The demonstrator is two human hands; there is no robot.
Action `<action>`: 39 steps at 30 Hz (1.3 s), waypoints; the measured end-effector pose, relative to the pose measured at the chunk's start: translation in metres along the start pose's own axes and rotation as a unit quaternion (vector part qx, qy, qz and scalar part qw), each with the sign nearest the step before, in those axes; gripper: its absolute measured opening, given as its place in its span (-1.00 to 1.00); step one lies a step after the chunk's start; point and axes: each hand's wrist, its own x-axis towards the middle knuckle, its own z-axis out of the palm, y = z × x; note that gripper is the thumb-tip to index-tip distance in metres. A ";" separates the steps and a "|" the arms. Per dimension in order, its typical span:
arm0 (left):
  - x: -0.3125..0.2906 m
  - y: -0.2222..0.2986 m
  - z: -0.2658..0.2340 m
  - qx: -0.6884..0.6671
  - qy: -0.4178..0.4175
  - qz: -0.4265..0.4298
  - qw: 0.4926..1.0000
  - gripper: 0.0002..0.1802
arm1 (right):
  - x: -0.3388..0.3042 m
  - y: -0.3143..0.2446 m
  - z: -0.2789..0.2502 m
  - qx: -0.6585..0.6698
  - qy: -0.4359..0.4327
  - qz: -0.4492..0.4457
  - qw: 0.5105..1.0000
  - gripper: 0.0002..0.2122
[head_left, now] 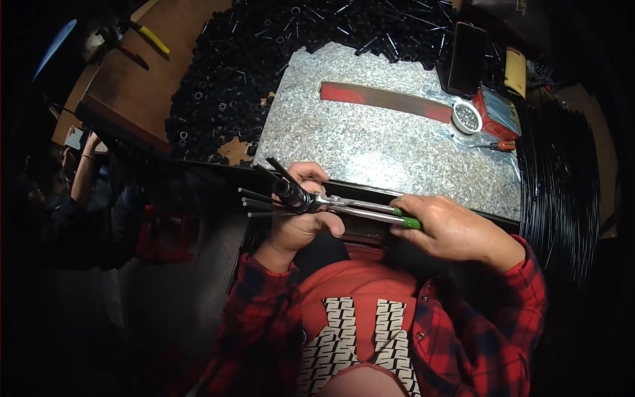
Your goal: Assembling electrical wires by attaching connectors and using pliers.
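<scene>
In front of my body, just off the table's near edge, my left hand is wrapped around a black ribbed hub with several thin black rods. The rods stick out from it toward the left. My right hand is closed around the green-tipped handles of a pair of metal pliers. The pliers lie nearly level, and their jaws meet the right side of the hub, close to my left fingers. Exactly what the jaws pinch is too small to tell.
Beyond my hands lies a speckled stone slab bearing a red-brown strip, a white bowl of small metal pieces, a red box and a screwdriver. Black parts heap behind; black rods bundle rightward. Another person's arm shows left.
</scene>
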 end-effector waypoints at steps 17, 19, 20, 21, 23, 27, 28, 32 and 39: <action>0.007 0.008 -0.010 -0.160 -0.082 0.007 0.984 -0.02 | -0.014 -0.002 0.009 -0.181 0.132 -0.022 0.974 -0.79; 0.005 0.011 -0.012 -0.136 -0.122 -0.048 0.982 0.00 | -0.017 -0.002 0.007 -0.267 0.149 -0.022 0.952 -0.81; 0.005 0.011 -0.010 -0.137 -0.122 -0.049 0.982 0.00 | -0.019 -0.005 0.006 -0.266 0.148 -0.021 0.952 -0.81; 0.006 0.010 -0.008 -0.146 -0.122 -0.053 0.980 -0.03 | -0.020 -0.008 0.003 -0.284 0.154 -0.026 0.946 -0.83; 0.006 0.010 -0.004 -0.155 -0.121 -0.058 0.979 -0.06 | -0.022 -0.012 0.000 -0.302 0.158 -0.031 0.940 -0.84; 0.007 0.014 0.005 -0.175 -0.140 -0.090 0.971 -0.09 | -0.027 -0.017 -0.006 -0.356 0.156 -0.030 0.921 -0.84; 0.005 0.010 0.004 -0.153 -0.137 -0.082 0.975 -0.10 | -0.027 -0.019 -0.007 -0.375 0.158 -0.037 0.913 -0.83; 0.005 0.007 0.008 -0.123 -0.127 -0.079 0.981 -0.17 | -0.024 -0.021 -0.006 -0.439 0.171 -0.058 0.880 -0.89; 0.008 0.003 0.008 -0.105 -0.105 -0.044 0.988 -0.25 | -0.019 -0.008 0.001 -0.354 0.104 -0.012 0.930 -0.85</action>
